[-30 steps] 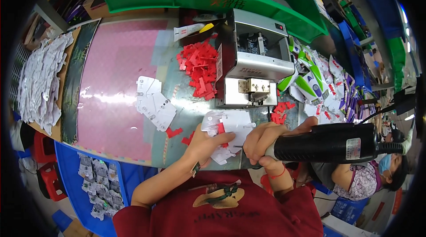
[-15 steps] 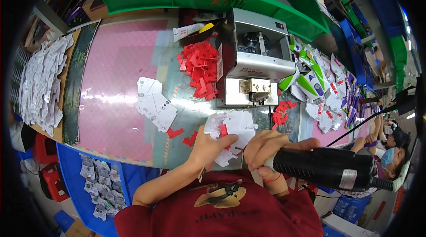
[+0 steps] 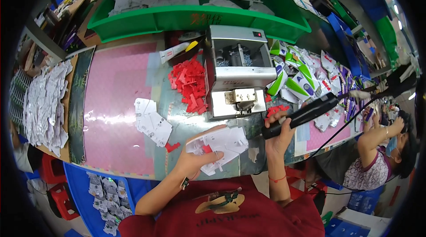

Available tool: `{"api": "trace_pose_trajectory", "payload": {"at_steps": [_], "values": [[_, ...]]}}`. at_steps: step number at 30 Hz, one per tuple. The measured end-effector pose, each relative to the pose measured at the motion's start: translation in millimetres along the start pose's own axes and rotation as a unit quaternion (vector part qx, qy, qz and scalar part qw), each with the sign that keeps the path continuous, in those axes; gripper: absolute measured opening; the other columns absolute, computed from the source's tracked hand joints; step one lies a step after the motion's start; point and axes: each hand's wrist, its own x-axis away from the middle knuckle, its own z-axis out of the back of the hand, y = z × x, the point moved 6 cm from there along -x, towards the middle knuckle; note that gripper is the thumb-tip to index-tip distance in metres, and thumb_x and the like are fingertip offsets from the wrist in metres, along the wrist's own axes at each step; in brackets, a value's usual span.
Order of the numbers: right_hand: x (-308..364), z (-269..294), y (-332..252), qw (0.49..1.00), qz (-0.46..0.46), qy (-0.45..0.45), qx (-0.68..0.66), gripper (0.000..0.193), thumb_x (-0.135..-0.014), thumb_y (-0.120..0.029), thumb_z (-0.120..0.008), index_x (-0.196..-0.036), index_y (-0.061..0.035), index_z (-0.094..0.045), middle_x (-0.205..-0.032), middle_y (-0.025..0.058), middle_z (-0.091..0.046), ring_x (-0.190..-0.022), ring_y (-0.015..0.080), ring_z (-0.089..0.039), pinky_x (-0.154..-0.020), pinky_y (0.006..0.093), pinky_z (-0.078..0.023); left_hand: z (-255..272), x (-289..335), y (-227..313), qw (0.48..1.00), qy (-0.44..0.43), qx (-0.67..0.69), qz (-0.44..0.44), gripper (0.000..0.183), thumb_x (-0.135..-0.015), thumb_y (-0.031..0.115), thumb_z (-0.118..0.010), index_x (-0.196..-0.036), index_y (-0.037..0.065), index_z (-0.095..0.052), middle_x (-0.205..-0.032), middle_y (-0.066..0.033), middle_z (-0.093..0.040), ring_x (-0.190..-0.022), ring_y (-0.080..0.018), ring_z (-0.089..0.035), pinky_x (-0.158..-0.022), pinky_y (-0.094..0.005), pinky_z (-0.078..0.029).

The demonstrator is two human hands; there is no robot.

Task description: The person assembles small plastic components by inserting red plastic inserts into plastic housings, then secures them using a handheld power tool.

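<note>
While the left grip (image 3: 197,159) clasps a white plastic panel (image 3: 233,141) over the near edge of the desk (image 3: 115,135), thumb across its face, the right grip (image 3: 279,137) is wrapped round a black electric screwdriver (image 3: 306,115). Driver's nose faces the panel's right end, just beside it; bit too small to make out, so contact cannot be told from where I stand.

Progress, as I judge it: a red plastic piece (image 3: 207,148) already sits in the held panel, next to the thumb. Whether any screw fixes it, cannot tell.

Just left of the hands: more white panels (image 3: 153,121), flat on the desk, no red in them that I can see; presumably undone. One loose red piece (image 3: 172,147) near their lower corner.

Beyond the hands: silver screw feeder (image 3: 242,75), screws in its open well. Heap of red pieces (image 3: 188,84) against its left side, plenty left to use.

Farther right: green-and-white shells (image 3: 301,81), then white parts with red pieces in them (image 3: 328,61), which look like finished ones.

Outer ring: tall stack of white parts (image 3: 46,108) at far left; green bin (image 3: 151,20) at the back, well stocked with more white parts; co-worker (image 3: 368,161) seated off to the right.
</note>
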Motion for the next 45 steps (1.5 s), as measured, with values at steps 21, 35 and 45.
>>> {"api": "trace_pose_trajectory", "payload": {"at_steps": [21,35,45], "values": [[32,-60,-71,0.821,0.143,-0.383,0.400,0.022,-0.082,-0.019,-0.056,-0.082,0.0027,-0.060,-0.072,0.0139,-0.061,-0.061,0.0256,-0.059,-0.053,0.0315,-0.046,-83,7,15,0.851,-0.240,-0.397,-0.244,0.042,-0.070,-0.003,-0.059,-0.111,0.003,-0.056,-0.134,-0.0268,-0.026,-0.115,-0.0368,-0.042,-0.090,-0.0372,-0.040],[-107,245,-203,0.941,0.168,0.280,0.086,0.030,-0.091,-0.026,-0.042,-0.108,-0.0015,-0.046,-0.098,0.0093,-0.055,-0.086,0.0190,-0.056,-0.073,0.0328,-0.048,-46,2,4,0.971,-0.153,-0.177,-0.049,0.049,-0.075,-0.007,-0.050,-0.122,-0.007,-0.038,-0.129,-0.0238,-0.034,-0.111,-0.0384,-0.044,-0.075,-0.0370,-0.053],[-120,260,-202,0.909,0.164,0.305,0.231,0.038,-0.085,-0.007,-0.048,-0.122,-0.0042,-0.042,-0.106,0.0097,-0.054,-0.091,0.0183,-0.054,-0.072,0.0327,-0.049,-26,5,14,0.975,-0.090,-0.188,-0.075,0.046,-0.076,-0.004,-0.051,-0.120,-0.009,-0.039,-0.124,-0.0237,-0.041,-0.107,-0.0362,-0.049,-0.073,-0.0359,-0.053]]}}
